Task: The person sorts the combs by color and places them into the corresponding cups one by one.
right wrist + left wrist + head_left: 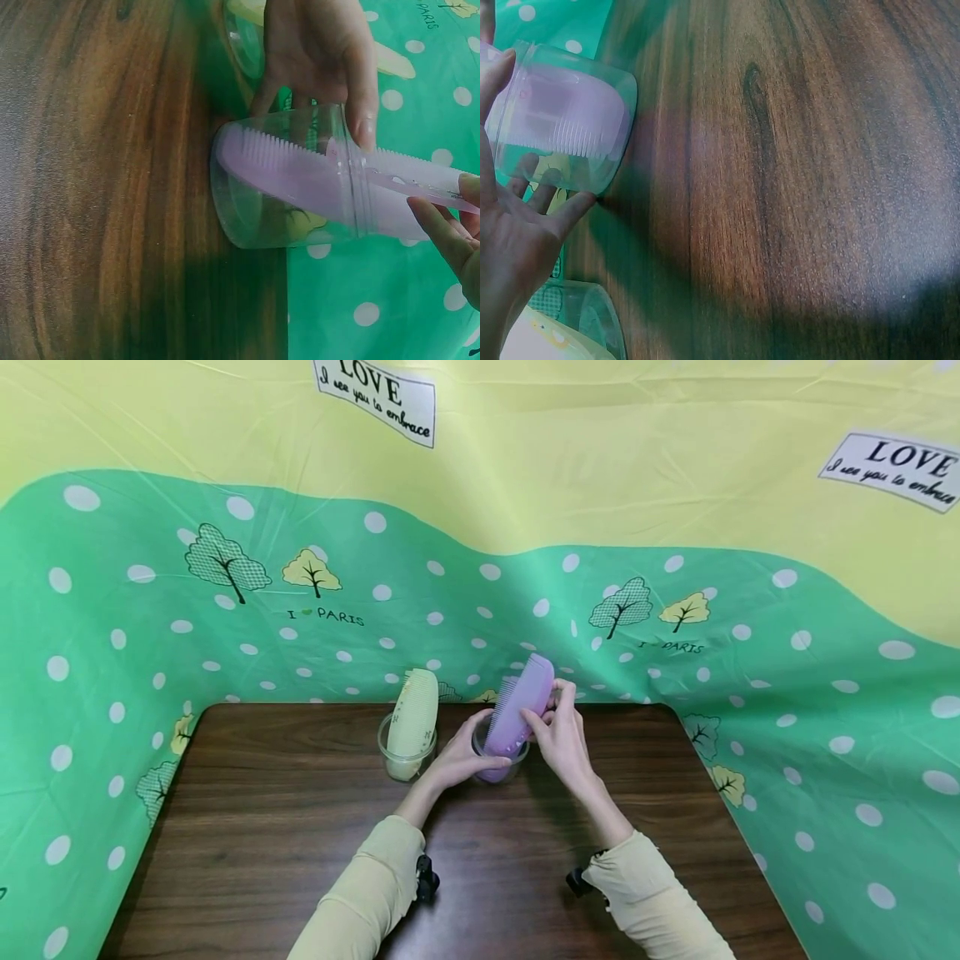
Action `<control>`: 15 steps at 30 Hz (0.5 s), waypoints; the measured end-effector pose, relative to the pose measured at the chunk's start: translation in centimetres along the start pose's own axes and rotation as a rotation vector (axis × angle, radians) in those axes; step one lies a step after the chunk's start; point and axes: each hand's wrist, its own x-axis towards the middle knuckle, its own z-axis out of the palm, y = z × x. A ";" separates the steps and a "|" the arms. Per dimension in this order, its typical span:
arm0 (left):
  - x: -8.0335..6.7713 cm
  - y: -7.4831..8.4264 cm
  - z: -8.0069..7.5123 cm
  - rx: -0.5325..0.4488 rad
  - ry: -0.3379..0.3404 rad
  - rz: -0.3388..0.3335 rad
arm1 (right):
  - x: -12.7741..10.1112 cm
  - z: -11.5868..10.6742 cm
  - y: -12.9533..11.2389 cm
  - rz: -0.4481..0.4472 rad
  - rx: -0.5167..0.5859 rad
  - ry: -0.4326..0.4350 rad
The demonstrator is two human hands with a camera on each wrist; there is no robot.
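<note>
My left hand (459, 758) wraps the clear cup (289, 184) to steady it on the worktop (300, 827) while my right hand (561, 735) pinches the purple comb (517, 710) standing tilted inside, teeth leftward.

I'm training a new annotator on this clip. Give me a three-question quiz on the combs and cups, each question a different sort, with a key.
1. True or false: the yellow comb lies flat on the table.
2. What does the left hand hold: A the clear cup, B a sleeve, C the yellow comb?
3. Fill in: the right hand pinches the ____ comb.

Key: 1 false; 2 A; 3 purple.
</note>
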 end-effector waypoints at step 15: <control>-0.1 0.0 0.0 -0.020 -0.002 -0.002 | -0.3 0.8 1.2 -0.027 -0.163 -0.023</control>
